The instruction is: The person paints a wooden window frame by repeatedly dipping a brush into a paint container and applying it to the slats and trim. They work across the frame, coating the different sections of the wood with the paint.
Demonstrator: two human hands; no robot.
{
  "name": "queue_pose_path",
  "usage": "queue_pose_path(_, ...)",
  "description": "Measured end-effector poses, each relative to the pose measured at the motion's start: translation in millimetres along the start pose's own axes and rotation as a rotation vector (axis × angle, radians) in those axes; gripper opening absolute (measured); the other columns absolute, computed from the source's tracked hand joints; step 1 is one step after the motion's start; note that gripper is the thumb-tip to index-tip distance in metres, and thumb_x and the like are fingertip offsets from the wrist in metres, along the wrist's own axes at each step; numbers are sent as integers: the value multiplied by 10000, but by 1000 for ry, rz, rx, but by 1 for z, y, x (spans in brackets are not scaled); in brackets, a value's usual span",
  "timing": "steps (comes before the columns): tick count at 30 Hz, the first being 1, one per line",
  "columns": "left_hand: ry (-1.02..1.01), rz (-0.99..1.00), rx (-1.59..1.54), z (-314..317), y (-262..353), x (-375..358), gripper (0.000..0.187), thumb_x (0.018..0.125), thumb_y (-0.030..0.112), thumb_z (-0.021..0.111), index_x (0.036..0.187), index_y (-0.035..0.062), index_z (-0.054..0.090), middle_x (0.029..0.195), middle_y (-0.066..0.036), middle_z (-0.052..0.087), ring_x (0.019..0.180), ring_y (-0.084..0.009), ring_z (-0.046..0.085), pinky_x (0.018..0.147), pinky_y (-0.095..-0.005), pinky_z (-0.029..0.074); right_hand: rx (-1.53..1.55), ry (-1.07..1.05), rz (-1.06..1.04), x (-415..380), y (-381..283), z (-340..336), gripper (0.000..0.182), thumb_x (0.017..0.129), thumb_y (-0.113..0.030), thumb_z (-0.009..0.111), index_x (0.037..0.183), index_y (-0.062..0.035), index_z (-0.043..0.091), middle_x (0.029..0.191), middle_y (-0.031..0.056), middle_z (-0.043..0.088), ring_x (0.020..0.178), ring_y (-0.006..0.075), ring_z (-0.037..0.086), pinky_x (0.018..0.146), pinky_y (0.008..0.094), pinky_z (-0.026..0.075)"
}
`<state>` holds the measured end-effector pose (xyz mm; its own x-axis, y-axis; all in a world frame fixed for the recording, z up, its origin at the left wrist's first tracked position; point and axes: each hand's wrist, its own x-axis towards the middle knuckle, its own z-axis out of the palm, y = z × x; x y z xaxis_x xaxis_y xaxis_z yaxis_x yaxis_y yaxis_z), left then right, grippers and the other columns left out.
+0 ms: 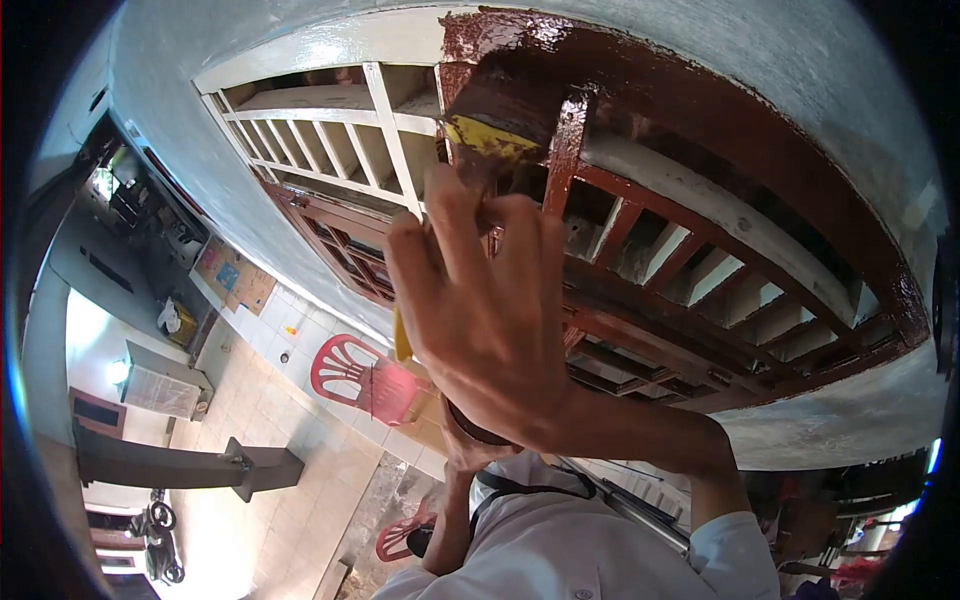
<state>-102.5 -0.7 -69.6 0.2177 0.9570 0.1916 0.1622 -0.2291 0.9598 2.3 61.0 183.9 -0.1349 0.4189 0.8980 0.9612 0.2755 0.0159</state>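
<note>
One brush (490, 135) gripped, R hand (490, 320) fingers | vent frame (700, 250) half brown | L hand (462, 450) unclear

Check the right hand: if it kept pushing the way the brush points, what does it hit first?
Most likely the wooden transom frame. The right hand holds the paintbrush with its bristles apparently already on the brown-painted top rail beside a vertical bar. Depth is unclear, so contact is a judgement.

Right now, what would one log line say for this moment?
right hand: grip shut on paintbrush | bristles on vent grille | grille part brown, part white | left hand: under a dark container, grip unclear
</note>
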Motion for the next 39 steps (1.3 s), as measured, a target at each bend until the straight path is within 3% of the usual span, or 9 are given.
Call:
queue_pose_path(5, -7, -60, -106, -5, 22, 4, 1418, 428, 465, 943, 1434, -17, 68, 1437, -224, 271, 1313, -356, 347, 1082, -483, 301, 153, 7, -186, 5, 9, 12, 216, 663, -66, 680, 848, -23, 577, 1048, 111, 528, 849, 262, 495, 675, 389, 384)
queue_pose_path(9, 4, 17, -4, -9, 17, 7, 1351, 404, 377, 954, 1418, -11, 151, 1393, -197, 343, 1268, -314, 398, 1055, -450, 350, 165, -27, -138, 1, 12, 2, 193, 665, -74, 681, 820, -42, 571, 1023, 87, 526, 812, 254, 494, 667, 393, 380)
queue_pose_path(12, 124, 59, -249, -4, 32, 9, 1205, 393, 289, 958, 1366, -15, 316, 1286, -166, 504, 1164, -260, 524, 982, -403, 448, 65, -58, -117, 6, 15, -11, 182, 648, -70, 680, 789, -50, 566, 1002, 80, 527, 774, 241, 483, 653, 392, 369)
queue_pose_path(17, 146, 125, -118, -1, -8, 2, 1273, 375, 347, 963, 1384, -33, 286, 1321, -192, 464, 1203, -283, 487, 1011, -418, 414, -83, -169, -62, 15, -1, -15, 152, 611, -50, 669, 718, -40, 562, 933, 108, 539, 684, 216, 444, 614, 377, 327)
queue_pose_path(21, 184, 103, -140, -2, -20, -6, 1290, 362, 354, 965, 1384, -38, 283, 1326, -199, 454, 1208, -288, 477, 1017, -422, 404, -138, -70, -13, 22, -10, -5, 146, 574, -33, 674, 658, -23, 555, 802, 114, 512, 660, 215, 441, 594, 374, 317)
queue_pose_path(25, 207, 82, -171, -3, -27, -11, 1306, 349, 361, 966, 1384, -43, 280, 1330, -205, 444, 1214, -293, 468, 1023, -426, 394, -84, -55, 1, 37, -14, -3, 136, 587, -35, 672, 657, -19, 557, 774, 119, 502, 658, 218, 443, 584, 375, 320)
queue_pose_path(30, 202, 72, -242, -4, 2, -5, 1271, 358, 341, 965, 1370, -42, 299, 1322, -200, 452, 1195, -286, 482, 1009, -423, 408, 1, -98, -121, 31, -4, 5, 126, 639, -38, 685, 702, -7, 580, 795, 136, 527, 667, 227, 460, 608, 382, 369)
queue_pose_path(36, 143, 49, -268, -5, 13, 0, 1166, 403, 294, 953, 1340, -34, 342, 1274, -180, 501, 1135, -270, 530, 968, -406, 455, 170, -124, -225, 21, 14, 8, 147, 724, -62, 699, 853, -41, 633, 988, 137, 572, 815, 254, 517, 704, 385, 450)
queue_pose_path(39, 114, 32, -243, -5, 9, -1, 1137, 415, 283, 949, 1331, -33, 353, 1254, -175, 517, 1115, -267, 544, 955, -401, 469, 253, -114, -253, 13, 26, 2, 178, 710, -70, 711, 869, -59, 632, 1021, 111, 558, 853, 248, 517, 704, 379, 450)
